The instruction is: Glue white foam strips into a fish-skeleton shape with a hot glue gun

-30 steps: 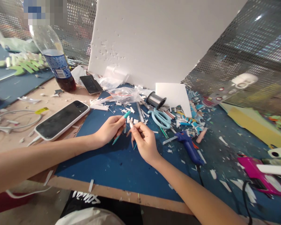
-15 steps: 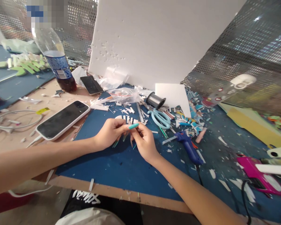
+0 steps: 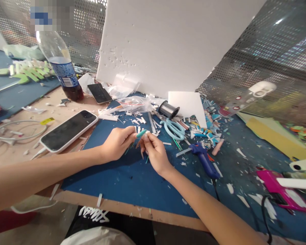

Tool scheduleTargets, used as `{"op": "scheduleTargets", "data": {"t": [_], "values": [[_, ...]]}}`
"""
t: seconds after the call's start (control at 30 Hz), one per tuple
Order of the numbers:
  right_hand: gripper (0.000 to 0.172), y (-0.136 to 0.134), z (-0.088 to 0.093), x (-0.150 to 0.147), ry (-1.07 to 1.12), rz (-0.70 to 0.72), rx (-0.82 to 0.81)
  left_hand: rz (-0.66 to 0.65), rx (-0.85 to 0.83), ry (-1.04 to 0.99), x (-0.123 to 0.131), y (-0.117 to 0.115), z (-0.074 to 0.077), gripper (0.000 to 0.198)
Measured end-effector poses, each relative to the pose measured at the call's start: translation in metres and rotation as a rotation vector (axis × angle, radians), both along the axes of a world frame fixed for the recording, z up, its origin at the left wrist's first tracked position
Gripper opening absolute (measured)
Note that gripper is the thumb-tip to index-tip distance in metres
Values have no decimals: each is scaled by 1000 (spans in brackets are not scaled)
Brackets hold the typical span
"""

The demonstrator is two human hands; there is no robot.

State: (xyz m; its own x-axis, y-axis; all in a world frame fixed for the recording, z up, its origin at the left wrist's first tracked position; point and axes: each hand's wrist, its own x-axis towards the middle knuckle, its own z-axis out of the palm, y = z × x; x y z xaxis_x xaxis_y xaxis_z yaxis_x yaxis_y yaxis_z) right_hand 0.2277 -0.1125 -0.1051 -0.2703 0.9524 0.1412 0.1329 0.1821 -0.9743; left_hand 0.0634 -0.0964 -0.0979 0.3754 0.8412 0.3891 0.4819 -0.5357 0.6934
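A small teal piece lies between my two hands above the blue mat. My left hand pinches its left end between thumb and finger. My right hand has its fingers closed at the right end of the piece, with a small whitish bit at the fingertips that is too small to name. Thin green strands show below the fingers. White foam scraps lie just behind the hands, and light-blue-handled scissors rest to their right.
A blue glue gun lies at the right, with a magenta tool beyond it. On the left are a phone, a cola bottle and a white cable. A wire spool and white board stand behind.
The teal piece has turned and now shows less of its length. My left hand's fingers have shifted along it, and my right thumb has drawn slightly back.
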Motion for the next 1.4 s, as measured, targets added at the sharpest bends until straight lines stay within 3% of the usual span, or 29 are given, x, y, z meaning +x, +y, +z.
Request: {"op": "scheduleTargets", "data": {"t": [0.17, 0.43, 0.6, 0.83, 0.93, 1.03, 1.23, 1.4], "values": [[35, -1, -1, 3, 85, 69, -33, -40, -19, 30, 2, -1, -2, 31], [29, -3, 3, 0, 141, 52, -89, -27, 4, -107, 0, -1, -2, 36], [28, -4, 8, 1, 120, -9, -43, 1, -20, -131, 0, -1, -4, 35], [27, -4, 8, 3, 115, 22, -83, -8, -68, -17, 1, 2, 0, 32], [27, -5, 7, 3, 109, 49, -105, -50, -41, 17, 1, 1, 0, 31], [29, -4, 7, 3, 90, 1, -79, -12, 17, 47, -1, 1, -1, 31], [30, -2, 9, 6, 148, -144, -32, 90, 357, 392, -10, 11, 0, 22], [30, -2, 8, 7, 216, -186, -41, -165, 477, 786, -14, 17, -1, 21]]}}
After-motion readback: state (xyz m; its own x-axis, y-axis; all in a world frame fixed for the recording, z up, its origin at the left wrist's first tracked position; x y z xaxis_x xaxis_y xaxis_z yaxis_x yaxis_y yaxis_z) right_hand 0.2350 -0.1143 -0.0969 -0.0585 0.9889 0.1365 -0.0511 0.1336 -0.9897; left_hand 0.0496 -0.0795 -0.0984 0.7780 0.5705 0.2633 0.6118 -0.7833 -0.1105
